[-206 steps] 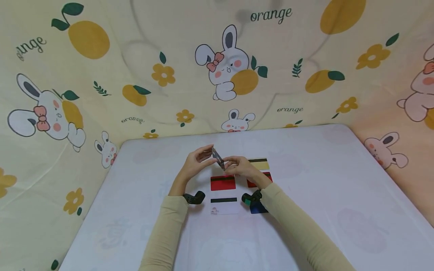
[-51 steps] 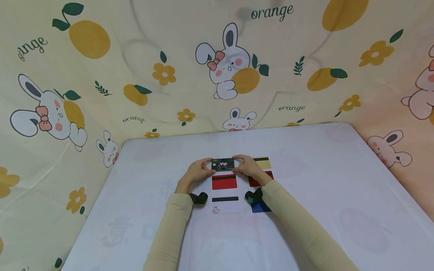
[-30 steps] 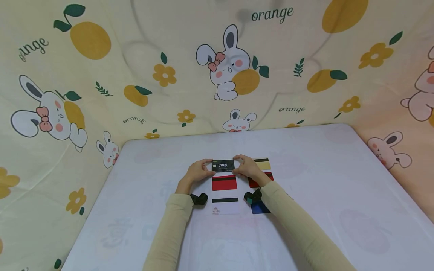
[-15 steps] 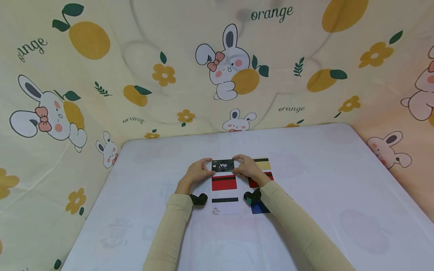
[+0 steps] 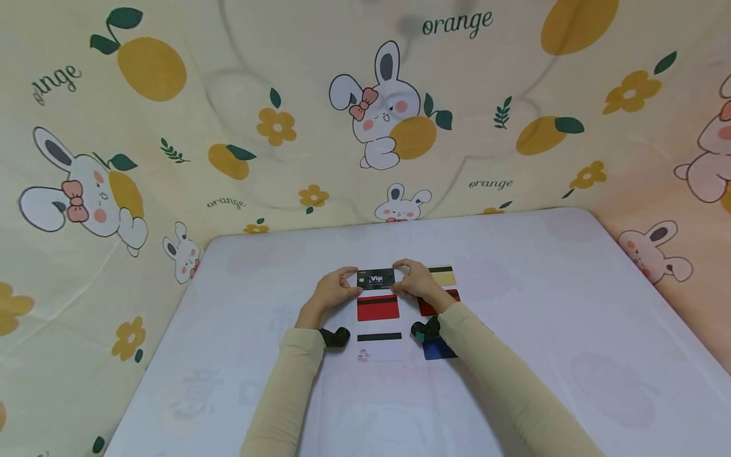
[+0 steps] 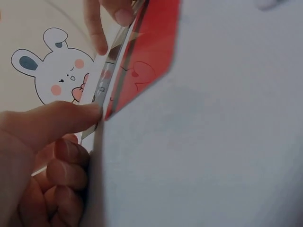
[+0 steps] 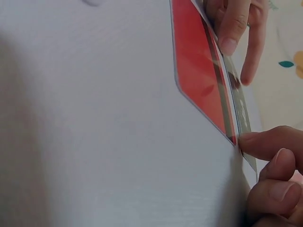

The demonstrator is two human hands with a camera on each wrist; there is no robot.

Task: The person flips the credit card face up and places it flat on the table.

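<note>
- Hands, two, bare, set apart at opposite ends of one card: left hand [image 5: 331,289] pinching its left end, right hand [image 5: 419,282] pinching its right end, each with finger at the far corner and thumb at the near corner.
- Black card [image 5: 375,280], one, marked "Vip", on the bench between the hands, farthest of the left column.
- Red card [image 5: 378,310], dark stripe along its far side, just nearer than the black card, a narrow gap between.
- White card [image 5: 379,350], dark stripe, small picture at lower left, nearest of that column.
- Right column: gold card [image 5: 443,277], second red card [image 5: 426,308] and blue card [image 5: 438,349], partly covered by the right hand, arm or wrist gear.
- Bench [image 5: 514,368], pale whitish cover, faint prints showing in places, rounded far corners.
- Cloth [image 5: 320,38], cream, hung behind and at both sides, pinker toward the right; printed with rabbits, oranges, flowers, leaf sprigs and the word "orange"; soft curving shadows across the back.
- Sleeves [image 5: 285,387], beige, long; dark wrist cameras [image 5: 335,337], one per wrist.
</note>
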